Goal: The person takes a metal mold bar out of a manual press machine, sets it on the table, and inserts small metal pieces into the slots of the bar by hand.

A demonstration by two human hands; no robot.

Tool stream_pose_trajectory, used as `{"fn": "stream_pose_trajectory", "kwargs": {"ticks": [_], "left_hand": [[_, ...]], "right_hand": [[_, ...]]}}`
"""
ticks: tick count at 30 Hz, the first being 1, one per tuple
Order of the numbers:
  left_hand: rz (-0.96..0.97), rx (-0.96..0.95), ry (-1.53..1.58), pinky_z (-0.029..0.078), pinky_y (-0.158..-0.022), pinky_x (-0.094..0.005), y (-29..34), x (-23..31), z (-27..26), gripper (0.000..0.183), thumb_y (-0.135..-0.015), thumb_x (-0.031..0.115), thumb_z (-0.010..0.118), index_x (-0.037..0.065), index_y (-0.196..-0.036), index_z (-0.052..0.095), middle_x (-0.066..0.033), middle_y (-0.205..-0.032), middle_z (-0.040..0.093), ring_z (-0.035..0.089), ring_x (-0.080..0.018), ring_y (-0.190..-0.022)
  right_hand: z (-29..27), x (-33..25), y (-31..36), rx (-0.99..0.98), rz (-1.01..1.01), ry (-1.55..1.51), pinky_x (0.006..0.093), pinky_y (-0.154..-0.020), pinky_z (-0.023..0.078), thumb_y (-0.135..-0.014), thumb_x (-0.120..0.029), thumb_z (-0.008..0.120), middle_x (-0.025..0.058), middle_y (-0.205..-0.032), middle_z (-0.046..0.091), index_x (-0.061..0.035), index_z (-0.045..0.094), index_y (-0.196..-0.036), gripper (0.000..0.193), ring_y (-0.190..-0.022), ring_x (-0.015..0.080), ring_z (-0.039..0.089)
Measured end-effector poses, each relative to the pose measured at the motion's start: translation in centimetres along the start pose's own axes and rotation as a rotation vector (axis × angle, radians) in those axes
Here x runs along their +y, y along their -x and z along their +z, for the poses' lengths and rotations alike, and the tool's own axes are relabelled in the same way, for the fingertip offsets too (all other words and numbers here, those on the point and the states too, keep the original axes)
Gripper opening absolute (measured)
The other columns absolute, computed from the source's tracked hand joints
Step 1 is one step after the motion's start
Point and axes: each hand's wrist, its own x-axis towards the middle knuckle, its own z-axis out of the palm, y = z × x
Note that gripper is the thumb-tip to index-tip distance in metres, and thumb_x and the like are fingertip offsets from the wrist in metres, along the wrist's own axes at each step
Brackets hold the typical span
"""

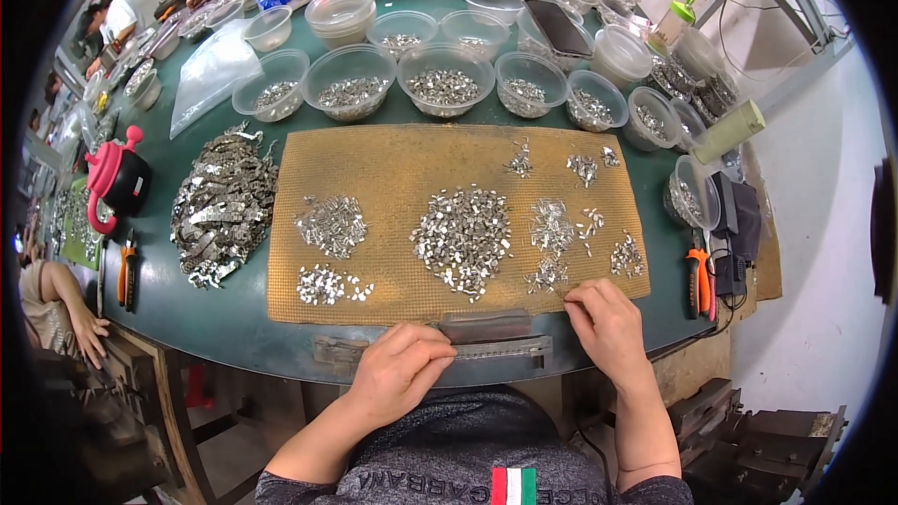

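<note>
Head view shows the left hand (404,362) and right hand (608,318) with fingertips together, any held piece unclear, the left at the metal strip (500,350), probably best kept steady, on the table (234,339).

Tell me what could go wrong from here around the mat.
The right hand is close to a small cluster of metal pieces, nearly touching the larger cluster beyond; a brush could mix them. The left hand is at a metal rail near the table's front edge, so a dropped piece could fall off. The dark phone lies on a clear tub; a bump might dislodge it.
</note>
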Motion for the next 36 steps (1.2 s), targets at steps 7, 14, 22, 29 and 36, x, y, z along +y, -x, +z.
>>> {"fn": "stream_pose_trajectory", "kwargs": {"ticks": [7,14,22,29,36], "left_hand": [[0.071,0.028,-0.107,0.055,-0.078,-0.0390,0.1,0.2,0.4,0.015,-0.086,0.006,0.078,0.006,-0.100,0.072,-0.0064,-0.101,0.069,0.068,-0.0269,-0.090],[0.209,0.070,-0.248,0.058,-0.075,-0.0381,-0.4,0.9,0.9,0.024,-0.080,0.002,0.081,0.005,-0.100,0.071,-0.0083,-0.100,0.069,0.070,-0.0283,-0.090],[0.216,0.015,-0.187,0.058,-0.079,-0.0385,0.0,-0.1,0.1,0.026,-0.080,0.006,0.082,0.005,-0.104,0.073,-0.0092,-0.106,0.071,0.070,-0.0291,-0.094],[0.169,0.052,-0.132,0.058,-0.081,-0.0402,0.4,-0.6,0.8,0.027,-0.082,0.009,0.082,0.006,-0.107,0.072,-0.0091,-0.106,0.071,0.070,-0.0294,-0.095],[0.159,0.062,-0.111,0.057,-0.079,-0.0386,0.5,-0.7,0.8,0.029,-0.078,0.004,0.084,0.006,-0.104,0.072,-0.0099,-0.107,0.073,0.071,-0.0298,-0.095]], "right_hand": [[0.0,-0.1,-0.1,-0.021,0.040,-0.046,0.0388,-0.070,0.055,-0.085,-0.005,0.077,0.0064,-0.092,0.068,-0.0054,0.070,-0.092,0.010,-0.081,0.0288,0.069],[0.0,-0.5,0.1,-0.002,0.018,0.096,0.0380,-0.069,0.055,-0.085,-0.003,0.075,0.0062,-0.090,0.069,-0.0049,0.067,-0.089,0.009,-0.077,0.0280,0.069],[-0.4,-3.2,1.4,-0.064,-0.005,-0.381,0.0423,-0.089,0.056,-0.089,-0.004,0.074,0.0103,-0.100,0.076,-0.0048,0.071,-0.098,0.009,-0.097,0.0296,0.073],[1.6,-3.9,2.9,-0.085,-0.004,-0.463,0.0486,-0.104,0.050,-0.091,-0.002,0.072,0.0097,-0.111,0.075,-0.0031,0.069,-0.102,0.011,-0.116,0.0330,0.069],[2.8,-4.1,3.3,0.023,-0.053,-0.405,0.0479,-0.101,0.052,-0.089,0.000,0.074,0.0090,-0.107,0.076,-0.0042,0.068,-0.100,0.014,-0.112,0.0317,0.071]]}}
